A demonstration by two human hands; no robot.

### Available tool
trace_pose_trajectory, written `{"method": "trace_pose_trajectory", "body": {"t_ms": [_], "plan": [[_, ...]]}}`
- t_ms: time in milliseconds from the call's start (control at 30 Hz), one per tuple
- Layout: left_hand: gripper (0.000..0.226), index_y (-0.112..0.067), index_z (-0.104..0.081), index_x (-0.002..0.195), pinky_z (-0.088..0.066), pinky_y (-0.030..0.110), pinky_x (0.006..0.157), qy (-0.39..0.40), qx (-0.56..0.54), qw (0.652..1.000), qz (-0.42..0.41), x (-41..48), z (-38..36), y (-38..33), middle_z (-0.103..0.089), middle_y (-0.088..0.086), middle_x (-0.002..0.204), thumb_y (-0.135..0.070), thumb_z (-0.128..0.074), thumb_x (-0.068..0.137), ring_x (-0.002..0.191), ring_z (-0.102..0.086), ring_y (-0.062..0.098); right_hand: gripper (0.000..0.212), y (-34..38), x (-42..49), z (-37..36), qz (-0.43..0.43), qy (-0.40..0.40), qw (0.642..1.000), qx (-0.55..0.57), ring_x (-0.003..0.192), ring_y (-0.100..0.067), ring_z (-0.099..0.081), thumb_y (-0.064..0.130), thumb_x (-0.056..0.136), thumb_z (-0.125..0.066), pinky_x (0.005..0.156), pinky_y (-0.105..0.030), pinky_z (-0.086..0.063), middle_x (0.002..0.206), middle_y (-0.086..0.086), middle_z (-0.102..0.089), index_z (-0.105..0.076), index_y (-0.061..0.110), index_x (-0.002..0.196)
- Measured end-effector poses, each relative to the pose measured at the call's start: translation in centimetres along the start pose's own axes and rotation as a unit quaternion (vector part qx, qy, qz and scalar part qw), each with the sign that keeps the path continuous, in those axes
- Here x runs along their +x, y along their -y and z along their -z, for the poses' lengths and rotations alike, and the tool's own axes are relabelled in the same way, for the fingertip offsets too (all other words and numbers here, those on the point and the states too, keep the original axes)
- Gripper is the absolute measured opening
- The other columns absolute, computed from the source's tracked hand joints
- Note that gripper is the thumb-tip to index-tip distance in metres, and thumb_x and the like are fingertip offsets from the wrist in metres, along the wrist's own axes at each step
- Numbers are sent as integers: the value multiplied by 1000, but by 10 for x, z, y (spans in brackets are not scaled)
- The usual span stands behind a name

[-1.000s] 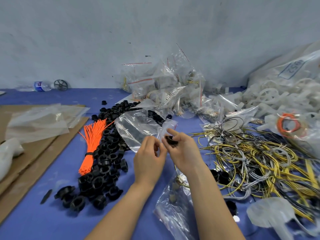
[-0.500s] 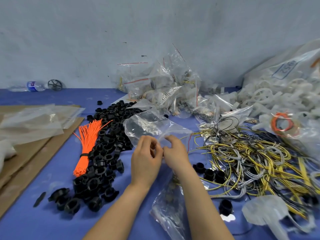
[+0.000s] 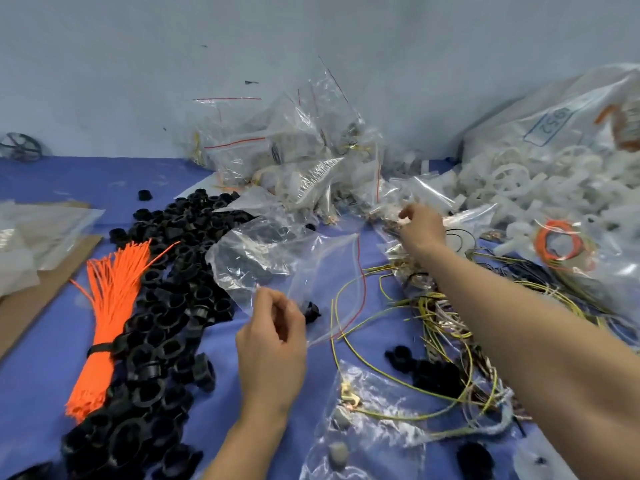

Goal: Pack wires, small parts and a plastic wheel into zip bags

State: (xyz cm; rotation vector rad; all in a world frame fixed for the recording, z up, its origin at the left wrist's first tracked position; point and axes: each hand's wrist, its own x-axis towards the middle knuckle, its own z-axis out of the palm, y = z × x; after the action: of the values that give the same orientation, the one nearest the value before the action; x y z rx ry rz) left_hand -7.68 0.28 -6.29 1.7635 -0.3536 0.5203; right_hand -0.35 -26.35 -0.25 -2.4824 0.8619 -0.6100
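Note:
My left hand point(image 3: 272, 336) pinches the near edge of a clear zip bag point(image 3: 277, 258) held above the blue table; a small black part point(image 3: 310, 311) sits inside it by my fingers. My right hand point(image 3: 417, 225) reaches far right into a heap of small bags, its fingers curled on a clear bag of small parts point(image 3: 391, 211). A tangle of yellow and grey wires point(image 3: 446, 323) lies under my right forearm. White plastic wheels point(image 3: 512, 178) are piled at the far right.
Black plastic rings point(image 3: 166, 306) and an orange cable-tie bundle point(image 3: 107, 313) cover the left. Filled zip bags point(image 3: 287, 150) are heaped at the back wall. A bag of parts point(image 3: 363, 427) lies near me. Cardboard with empty bags point(image 3: 38, 230) is at left.
My right hand let go of the zip bag and reached away to the back right heap. My left hand keeps the bag, which now holds the black part.

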Motion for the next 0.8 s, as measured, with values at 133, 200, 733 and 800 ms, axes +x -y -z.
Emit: {"method": "trace_pose_trajectory", "body": {"t_ms": [133,200,733,800], "plan": [[23,-17,-43,73,-31,14,49,28,-20,999,26,2,-5,4,-51,-4,62,-16,-52,95,47,-42,1,45,0,36,-22,67,28,995,-63,117,-36,-50,6,85,-60,99,-37,-39,128,-20,-52,-57,20,127],[20,-17,-44,72,-28,15,45,36,-20,999,33,3,-6,5,-49,-4,54,-24,-49,90,43,-40,2,51,3,47,-34,75,56,992,-86,119,-36,-48,15,87,-61,99,-36,-37,133,-18,-45,-50,28,135],[27,-20,-41,70,-26,13,43,59,-13,997,54,11,-6,17,-47,-9,44,-15,-53,94,39,-39,5,15,37,55,-28,16,-73,945,318,74,-28,-54,17,99,-36,69,-37,-41,87,-15,-56,-45,13,87],[29,-19,-42,70,-29,15,45,54,-5,996,66,12,-6,18,-50,-9,46,-9,-56,93,41,-42,6,22,52,45,-1,-100,-19,842,530,72,-29,-62,21,101,-31,66,-43,-54,89,-16,-60,-46,15,85]]}}
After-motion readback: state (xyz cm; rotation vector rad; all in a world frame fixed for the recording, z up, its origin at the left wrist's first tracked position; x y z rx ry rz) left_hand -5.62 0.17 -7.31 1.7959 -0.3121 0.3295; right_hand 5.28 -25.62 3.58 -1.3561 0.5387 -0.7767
